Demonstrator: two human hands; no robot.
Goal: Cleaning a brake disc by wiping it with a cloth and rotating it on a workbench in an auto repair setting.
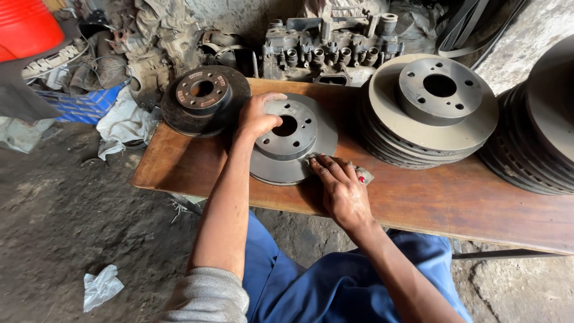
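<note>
- Head view: a grey brake disc (291,140) is seen lying flat on a brown wooden table (454,200), near the table's middle and close to its near edge.
- The left hand (257,116) is laid on the raised hub of that disc, its grip spread loosely over the metal, with the fingers curled toward the centre hole; nothing is pinched.
- The right hand (342,188) is pressed flat at the disc's near right rim, its grip spread over a small grey pad (362,176) that is held down against the table and the disc's edge; whether the pad is clasped cannot be told.
- A darker, rust-toned disc (205,98) is set just left of the grey one, at the table's far left corner.
- A stack of discs (429,107) is placed to the right, and a second dark stack (535,131) is cut off by the right frame edge.
- The table top is worn, scuffed and dusty, with bare wood in the near right part.
- Behind the table, a grimy engine part (332,51) is leaned against a rough wall, among cloths and scrap.
- At the far left, a red container (27,27) and a blue crate (84,104) are seen.
- The floor (72,221) is bare packed earth, dark and uneven, with a crumpled white rag (100,287) lying at the near left.
- Blue trousers (335,287) and a grey sleeve (209,296) are visible at the bottom.
</note>
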